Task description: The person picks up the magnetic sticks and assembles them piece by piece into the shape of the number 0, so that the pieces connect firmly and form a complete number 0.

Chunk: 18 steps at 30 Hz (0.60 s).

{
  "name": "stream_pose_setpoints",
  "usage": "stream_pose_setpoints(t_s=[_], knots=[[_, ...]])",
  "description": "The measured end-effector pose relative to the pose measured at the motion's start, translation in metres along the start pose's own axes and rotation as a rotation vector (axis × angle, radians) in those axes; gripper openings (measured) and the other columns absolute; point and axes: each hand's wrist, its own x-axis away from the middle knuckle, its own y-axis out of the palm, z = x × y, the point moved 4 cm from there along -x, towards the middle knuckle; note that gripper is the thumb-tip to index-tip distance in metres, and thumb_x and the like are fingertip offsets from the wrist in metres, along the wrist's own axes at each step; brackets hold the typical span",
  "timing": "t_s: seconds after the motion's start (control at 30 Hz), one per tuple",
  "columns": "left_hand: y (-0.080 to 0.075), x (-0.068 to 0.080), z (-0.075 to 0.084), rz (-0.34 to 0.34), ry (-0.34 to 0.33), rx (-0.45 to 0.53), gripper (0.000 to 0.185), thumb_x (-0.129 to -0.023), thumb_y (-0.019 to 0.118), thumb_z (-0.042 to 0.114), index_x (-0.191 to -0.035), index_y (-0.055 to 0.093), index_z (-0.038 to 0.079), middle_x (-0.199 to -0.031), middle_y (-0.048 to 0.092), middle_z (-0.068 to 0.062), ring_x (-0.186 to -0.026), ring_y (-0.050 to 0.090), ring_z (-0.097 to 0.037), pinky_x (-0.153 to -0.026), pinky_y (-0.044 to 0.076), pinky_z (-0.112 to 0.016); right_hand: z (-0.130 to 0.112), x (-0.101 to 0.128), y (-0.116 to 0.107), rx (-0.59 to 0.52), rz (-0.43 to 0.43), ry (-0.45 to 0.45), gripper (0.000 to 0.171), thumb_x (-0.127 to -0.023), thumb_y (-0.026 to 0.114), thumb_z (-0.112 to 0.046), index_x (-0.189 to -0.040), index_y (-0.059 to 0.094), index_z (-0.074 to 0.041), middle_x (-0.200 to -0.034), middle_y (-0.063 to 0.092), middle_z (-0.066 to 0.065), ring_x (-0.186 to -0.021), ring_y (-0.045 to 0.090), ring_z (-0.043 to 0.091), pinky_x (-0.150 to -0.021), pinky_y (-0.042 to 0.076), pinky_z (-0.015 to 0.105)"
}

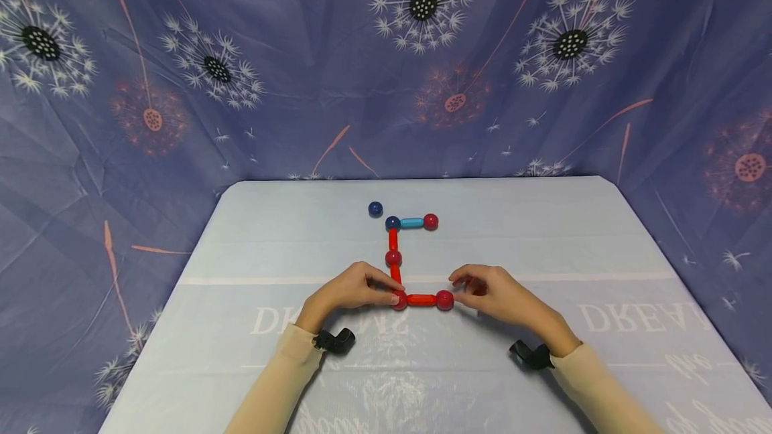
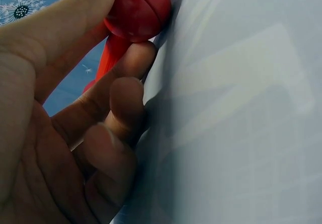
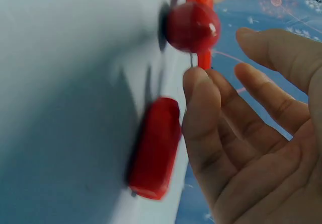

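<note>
**Rod-and-ball construction set: partly assembled chain, held at its near corner**

Location. The chain lies flat on the pale blue table cover point(image 1: 271, 233), near the middle. A red corner ball point(image 1: 399, 300) is joined by a short red rod point(image 1: 421, 299) to a second red ball point(image 1: 444, 299). From the corner ball a further red rod runs away from the person to a middle red ball point(image 1: 393, 258), then on to a dark blue ball point(image 1: 393, 222), from which a light blue rod point(image 1: 412, 222) leads to a far red ball point(image 1: 431, 221). A loose dark blue ball point(image 1: 375, 207) is seen just beside the far end, not attached. A loose red rod point(image 3: 153, 156) lies on the cover beside the right fingers.

Hands. The corner ball is pinched between thumb and forefinger of the left hand point(image 1: 350, 290); the remaining fingers are curled loosely beneath. The fingers of the right hand point(image 1: 494, 293) are slack and slightly bent beside the second red ball; nothing is gripped. Whether a fingertip touches the ball cannot be told.

Handling, as judged. The pieces appear to be hard, glossy plastic: light, rigid, smooth, likely to roll. The joints are probably magnetic and may part if the chain is lifted by one end. Hold is best taken at a ball, pinched across its width, with the neighbouring rod supported.
</note>
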Motion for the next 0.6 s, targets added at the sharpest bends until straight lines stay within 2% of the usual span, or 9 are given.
stream_pose_setpoints(t_s=[0.13, 0.27, 0.43, 0.6], knots=[[-0.001, 0.0, 0.0, -0.003, -0.002, -0.001, 0.022, -0.081, 0.076, 0.042, -0.103, 0.075, 0.039, -0.085, 0.071, 0.018, -0.061, 0.045, -0.006, -0.054, 0.038, -0.021, 0.003, 0.0, -0.011, 0.044, 0.046, -0.005, 0.03, -0.085, 0.075, -0.025, -0.112, 0.067, -0.015, -0.095, 0.067, -0.007, -0.077, 0.058, 0.008, -0.066, 0.051, 0.023], [-0.001, 0.001, 0.002, 0.0, 0.008, 0.006, 0.022, -0.081, 0.076, 0.041, -0.103, 0.075, 0.037, -0.086, 0.071, 0.017, -0.061, 0.045, -0.007, -0.055, 0.038, -0.021, 0.012, -0.002, -0.02, 0.079, 0.077, 0.028, 0.031, -0.084, 0.075, -0.025, -0.112, 0.067, -0.015, -0.1, 0.068, -0.003, -0.083, 0.059, 0.011, -0.07, 0.051, 0.025], [-0.001, 0.001, 0.003, 0.003, 0.012, 0.018, 0.022, -0.081, 0.076, 0.04, -0.103, 0.075, 0.035, -0.086, 0.072, 0.015, -0.061, 0.045, -0.007, -0.055, 0.038, -0.021, 0.027, -0.003, -0.024, 0.086, 0.069, 0.08, 0.029, -0.085, 0.075, -0.022, -0.112, 0.067, -0.014, -0.101, 0.067, -0.001, -0.085, 0.058, 0.013, -0.07, 0.05, 0.025], [-0.001, 0.001, 0.002, 0.007, 0.017, 0.026, 0.022, -0.081, 0.077, 0.039, -0.102, 0.076, 0.034, -0.088, 0.072, 0.015, -0.064, 0.047, -0.008, -0.056, 0.039, -0.021, 0.04, -0.004, -0.023, 0.091, 0.057, 0.093, 0.026, -0.085, 0.073, -0.019, -0.11, 0.067, -0.015, -0.096, 0.065, -0.005, -0.08, 0.057, 0.013, -0.067, 0.049, 0.023]])
